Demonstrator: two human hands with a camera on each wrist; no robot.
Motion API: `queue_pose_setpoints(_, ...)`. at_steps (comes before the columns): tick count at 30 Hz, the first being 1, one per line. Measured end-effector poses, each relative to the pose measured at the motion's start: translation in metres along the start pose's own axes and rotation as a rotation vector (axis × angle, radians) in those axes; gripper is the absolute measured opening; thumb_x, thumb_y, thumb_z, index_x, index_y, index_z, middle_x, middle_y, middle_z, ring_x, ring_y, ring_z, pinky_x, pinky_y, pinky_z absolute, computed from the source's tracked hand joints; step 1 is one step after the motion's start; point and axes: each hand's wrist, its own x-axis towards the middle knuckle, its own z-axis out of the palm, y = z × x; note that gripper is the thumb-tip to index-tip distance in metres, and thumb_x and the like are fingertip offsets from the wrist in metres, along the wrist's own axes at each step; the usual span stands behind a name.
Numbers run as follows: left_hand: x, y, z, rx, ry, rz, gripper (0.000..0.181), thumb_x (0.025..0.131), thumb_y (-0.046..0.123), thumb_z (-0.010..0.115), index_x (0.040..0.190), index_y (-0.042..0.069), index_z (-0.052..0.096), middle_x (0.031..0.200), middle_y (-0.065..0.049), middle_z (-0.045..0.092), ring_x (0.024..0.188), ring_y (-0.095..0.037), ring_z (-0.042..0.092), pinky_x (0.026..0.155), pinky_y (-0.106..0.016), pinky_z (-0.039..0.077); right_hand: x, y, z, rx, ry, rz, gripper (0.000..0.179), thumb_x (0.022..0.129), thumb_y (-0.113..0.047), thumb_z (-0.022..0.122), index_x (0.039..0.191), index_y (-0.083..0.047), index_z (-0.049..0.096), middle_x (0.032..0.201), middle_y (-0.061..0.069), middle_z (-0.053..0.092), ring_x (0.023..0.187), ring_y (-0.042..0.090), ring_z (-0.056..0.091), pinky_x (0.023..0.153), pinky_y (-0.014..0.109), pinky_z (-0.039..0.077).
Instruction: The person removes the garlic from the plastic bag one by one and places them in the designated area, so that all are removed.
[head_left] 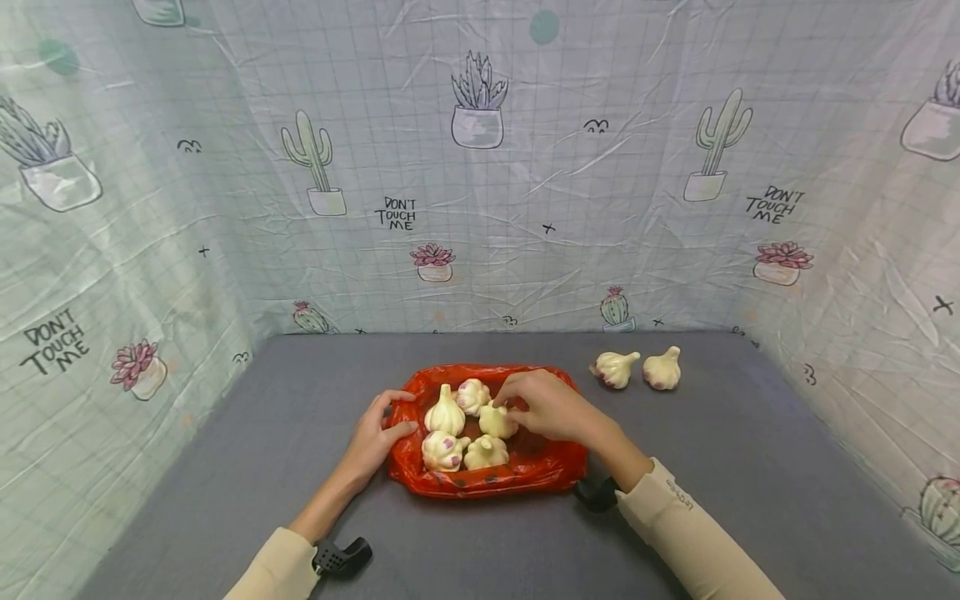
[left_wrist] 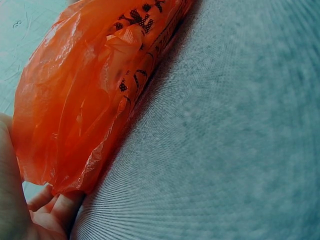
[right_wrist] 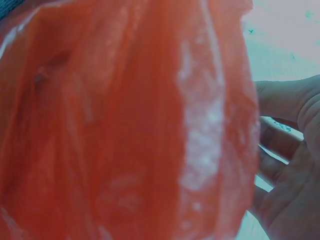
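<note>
A red plastic bag, its mouth spread wide, lies on the grey table with several garlic bulbs inside, mostly toward its left half. My left hand grips the bag's left edge, thumb and fingers around the rim; in the left wrist view its fingers sit at the bag's lower corner. Reaching in over the right side, my right hand pinches a garlic bulb between thumb and fingertips. The bag wall fills most of the right wrist view and hides those fingertips.
Two more garlic bulbs, one lying tilted and one upright, are on the table behind and right of the bag. A cactus-print curtain encloses the table's back and sides.
</note>
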Motion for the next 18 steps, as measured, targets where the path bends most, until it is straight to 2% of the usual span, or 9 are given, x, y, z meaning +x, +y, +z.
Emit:
queue_pose_setpoints(11, -0.001, -0.002, 0.0, -0.022, -0.005, -0.005, 0.04, 0.092, 0.007, 0.07, 0.131, 0.009, 0.06, 0.136, -0.019, 0.05, 0.095, -0.023, 0.067, 0.071, -0.03, 0.061, -0.001, -0.004, -0.009, 0.001, 0.023, 0.011, 0.019, 0.091, -0.008, 0.073, 0.108, -0.012, 0.08, 0.106, 0.002, 0.077, 0.095, 0.024, 0.072, 0.085, 0.037, 0.056)
queue_pose_setpoints(18, 0.0, -0.001, 0.0, -0.024, -0.011, -0.01, 0.04, 0.092, 0.007, 0.07, 0.13, 0.009, 0.06, 0.136, -0.019, 0.049, 0.095, -0.024, 0.068, 0.071, -0.031, 0.061, -0.005, -0.005, -0.019, 0.007, 0.053, 0.019, 0.017, 0.092, -0.01, 0.075, 0.108, -0.013, 0.079, 0.108, 0.001, 0.077, 0.092, 0.02, 0.07, 0.081, 0.031, 0.055)
